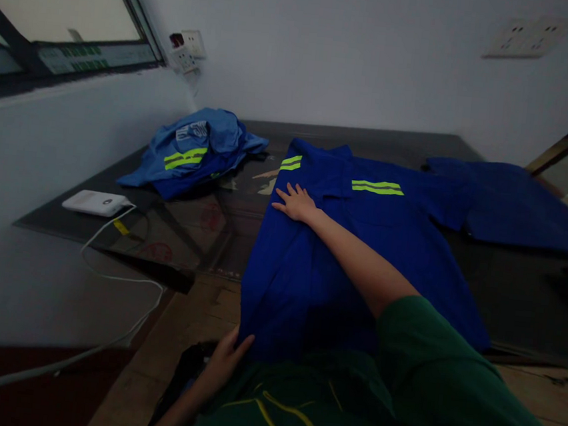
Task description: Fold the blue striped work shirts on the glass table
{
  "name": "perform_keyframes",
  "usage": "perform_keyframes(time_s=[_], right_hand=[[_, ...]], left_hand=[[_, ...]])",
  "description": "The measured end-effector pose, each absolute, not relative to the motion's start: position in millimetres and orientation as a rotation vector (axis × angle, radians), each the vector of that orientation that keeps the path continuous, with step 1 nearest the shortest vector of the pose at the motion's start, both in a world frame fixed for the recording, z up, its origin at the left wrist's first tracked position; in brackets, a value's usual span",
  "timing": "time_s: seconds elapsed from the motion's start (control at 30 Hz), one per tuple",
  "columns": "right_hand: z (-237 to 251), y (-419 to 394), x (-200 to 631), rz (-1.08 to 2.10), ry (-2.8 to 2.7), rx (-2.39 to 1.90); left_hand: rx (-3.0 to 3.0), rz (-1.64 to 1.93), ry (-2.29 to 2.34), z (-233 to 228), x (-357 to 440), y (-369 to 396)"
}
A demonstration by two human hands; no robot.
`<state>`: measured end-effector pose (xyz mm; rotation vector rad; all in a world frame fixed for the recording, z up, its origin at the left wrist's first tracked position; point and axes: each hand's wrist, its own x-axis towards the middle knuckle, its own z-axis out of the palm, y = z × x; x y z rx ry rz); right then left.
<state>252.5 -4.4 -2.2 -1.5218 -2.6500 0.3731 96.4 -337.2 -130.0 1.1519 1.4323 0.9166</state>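
A dark blue work shirt with yellow-green stripes lies spread over the table, its lower edge hanging towards me. Its left side is folded inward, and a striped part shows at the top left. My right hand rests flat on that fold with fingers spread and nothing in its grasp. Down at the shirt's lower left corner, my left hand pinches the hem, the thumb on top and the fingers partly hidden behind the cloth.
A crumpled pile of blue striped clothes lies at the back left of the dark table. Nearby sits a white power bank with a white cable hanging down. Folded blue cloth lies right. Wall sockets are behind.
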Motion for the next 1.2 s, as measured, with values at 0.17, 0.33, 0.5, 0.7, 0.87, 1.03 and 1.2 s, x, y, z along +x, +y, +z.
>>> perform_keyframes(time_s=[0.17, 0.33, 0.5, 0.7, 0.87, 1.03, 1.2], right_hand=[[33, -52, 283, 0.403, -2.511, -1.123], [63, -185, 341, 0.734, -2.464, -1.119], [7, -289, 368, 1.081, -2.506, -1.662], [-45, -291, 352, 1.128, -2.230, -1.765], [-45, -271, 333, 0.952, -2.318, -1.686], [-42, -263, 336, 0.891, -2.305, -1.681], [-34, -277, 337, 0.993, -2.333, -1.600]], left_hand=[[1.483, 1.470, 1.708, -97, 76, -331], [1.974, 1.585, 1.639, -8, 82, -262], [2.308, 0.922, 1.501, 28, 143, -127], [2.388, 0.205, 1.854, -14, 190, -35], [2.413, 0.201, 1.888, -22, 190, -19], [2.345, 0.220, 1.939, -23, 194, 8], [2.344, 0.246, 1.940, -26, 195, 21]])
